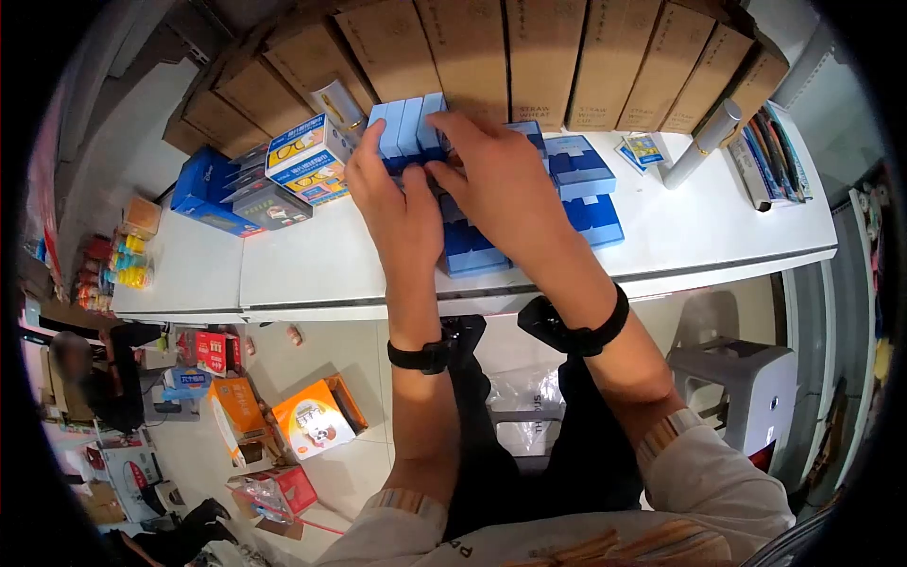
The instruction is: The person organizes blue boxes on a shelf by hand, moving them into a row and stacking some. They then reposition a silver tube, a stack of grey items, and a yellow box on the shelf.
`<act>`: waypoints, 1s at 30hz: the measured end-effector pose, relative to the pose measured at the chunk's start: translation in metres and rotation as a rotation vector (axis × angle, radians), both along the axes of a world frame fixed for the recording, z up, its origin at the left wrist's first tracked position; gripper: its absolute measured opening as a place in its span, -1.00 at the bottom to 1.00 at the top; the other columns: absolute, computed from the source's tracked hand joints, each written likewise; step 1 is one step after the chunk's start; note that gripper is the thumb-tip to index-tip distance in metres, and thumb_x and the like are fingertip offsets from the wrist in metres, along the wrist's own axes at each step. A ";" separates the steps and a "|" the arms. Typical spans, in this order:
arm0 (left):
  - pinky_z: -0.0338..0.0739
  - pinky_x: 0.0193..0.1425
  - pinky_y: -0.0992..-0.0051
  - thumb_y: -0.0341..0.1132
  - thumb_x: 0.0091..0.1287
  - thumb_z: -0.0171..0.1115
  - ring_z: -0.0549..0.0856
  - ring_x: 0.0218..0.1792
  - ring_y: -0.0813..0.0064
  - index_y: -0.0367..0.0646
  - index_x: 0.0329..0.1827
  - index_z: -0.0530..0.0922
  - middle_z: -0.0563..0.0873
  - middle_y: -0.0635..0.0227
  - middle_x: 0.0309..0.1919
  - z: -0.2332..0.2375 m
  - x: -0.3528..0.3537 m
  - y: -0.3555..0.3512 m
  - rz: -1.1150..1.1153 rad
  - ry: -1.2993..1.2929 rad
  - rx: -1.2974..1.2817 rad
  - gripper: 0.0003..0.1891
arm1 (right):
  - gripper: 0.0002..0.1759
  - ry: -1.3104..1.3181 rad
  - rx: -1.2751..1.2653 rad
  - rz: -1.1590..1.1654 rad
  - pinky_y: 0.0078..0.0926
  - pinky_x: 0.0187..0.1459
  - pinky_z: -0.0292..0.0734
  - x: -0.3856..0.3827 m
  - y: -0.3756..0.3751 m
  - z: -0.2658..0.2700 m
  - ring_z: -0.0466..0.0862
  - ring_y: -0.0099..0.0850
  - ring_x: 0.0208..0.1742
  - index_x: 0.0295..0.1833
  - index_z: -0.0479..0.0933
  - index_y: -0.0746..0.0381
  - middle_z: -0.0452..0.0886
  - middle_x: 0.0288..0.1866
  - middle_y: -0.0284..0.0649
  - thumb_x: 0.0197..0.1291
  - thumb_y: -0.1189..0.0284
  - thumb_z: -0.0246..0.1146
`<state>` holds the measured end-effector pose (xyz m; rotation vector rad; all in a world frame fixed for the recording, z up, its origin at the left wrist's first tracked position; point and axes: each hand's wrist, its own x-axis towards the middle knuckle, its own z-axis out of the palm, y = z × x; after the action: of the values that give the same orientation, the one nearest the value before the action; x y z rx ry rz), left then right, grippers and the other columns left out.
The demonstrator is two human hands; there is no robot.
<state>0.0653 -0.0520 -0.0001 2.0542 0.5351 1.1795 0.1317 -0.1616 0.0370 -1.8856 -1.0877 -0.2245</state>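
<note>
Several light-blue boxes (406, 128) stand side by side on the white table, between my two hands. My left hand (397, 203) presses against their left side, its fingers curled round the near edge. My right hand (496, 165) holds their right side, thumb and fingers bent toward the left hand. Under and beside my right forearm lie more blue boxes, with one stack (468, 248) near the table's front edge and others (581, 168) to the right. The lower part of the held boxes is hidden by my fingers.
Tall brown cartons (468, 57) line the table's back. Left are a yellow-and-blue box (312, 161) and a dark-blue box (210, 194). A silver cylinder (704, 142) and booklets (770, 161) stand right. Below are a grey stool (737, 387), an orange carton (316, 416) and, far left, another person.
</note>
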 end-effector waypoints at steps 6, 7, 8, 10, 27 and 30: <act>0.29 0.51 0.12 -0.52 0.26 0.27 0.38 0.42 -0.11 -0.02 0.46 0.45 0.34 -0.09 0.41 -0.002 -0.004 0.001 -0.045 -0.022 0.040 -0.36 | -0.74 -0.415 0.057 -0.173 -0.02 0.18 0.57 0.001 -0.002 -0.022 0.72 0.04 0.08 0.03 0.59 0.29 0.73 -0.18 0.04 0.21 0.55 0.26; 0.28 0.52 0.12 -0.51 0.25 0.31 0.36 0.45 -0.11 0.02 0.46 0.46 0.32 -0.09 0.43 -0.002 -0.003 0.000 -0.045 -0.022 0.054 -0.35 | -0.76 -0.430 0.047 -0.154 -0.02 0.20 0.54 0.001 -0.007 -0.024 0.72 0.01 0.08 0.00 0.60 0.28 0.73 -0.18 0.01 0.21 0.55 0.26; 0.28 0.52 0.11 -0.50 0.23 0.36 0.34 0.47 -0.12 0.04 0.45 0.47 0.30 -0.10 0.45 -0.002 -0.002 0.000 -0.042 -0.033 0.110 -0.34 | -0.78 -0.446 0.039 -0.135 -0.01 0.23 0.51 0.002 -0.016 -0.024 0.72 -0.01 0.07 -0.02 0.62 0.26 0.74 -0.17 -0.01 0.20 0.55 0.27; 0.28 0.53 0.08 -0.46 0.21 0.45 0.31 0.50 -0.14 0.10 0.45 0.49 0.25 -0.11 0.49 -0.003 -0.002 0.000 -0.048 -0.043 0.218 -0.32 | -0.81 -0.405 0.048 -0.154 -0.01 0.27 0.45 0.006 -0.033 -0.021 0.71 -0.04 0.06 -0.06 0.65 0.24 0.75 -0.17 -0.06 0.20 0.55 0.29; 0.27 0.57 0.10 -0.43 0.26 0.56 0.27 0.55 -0.06 0.28 0.40 0.57 0.15 -0.04 0.58 -0.001 0.004 -0.010 0.059 0.128 0.269 -0.35 | -0.33 0.061 -0.117 -0.096 -0.24 0.27 0.56 0.041 -0.124 -0.021 0.63 0.03 0.27 0.32 0.57 0.22 0.61 0.30 0.05 0.09 0.26 0.55; 0.28 0.57 0.09 -0.43 0.26 0.56 0.26 0.55 -0.08 0.28 0.41 0.56 0.14 -0.06 0.58 -0.002 0.004 -0.008 0.056 0.130 0.286 -0.35 | -0.31 0.157 -0.108 -0.070 -0.24 0.32 0.54 0.041 -0.123 -0.019 0.61 0.05 0.32 0.33 0.56 0.19 0.57 0.36 0.08 0.07 0.27 0.56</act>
<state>0.0689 -0.0599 -0.0025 2.3854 0.5123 1.2193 0.1725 -0.2846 0.0179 -2.0029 -0.9450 -0.0569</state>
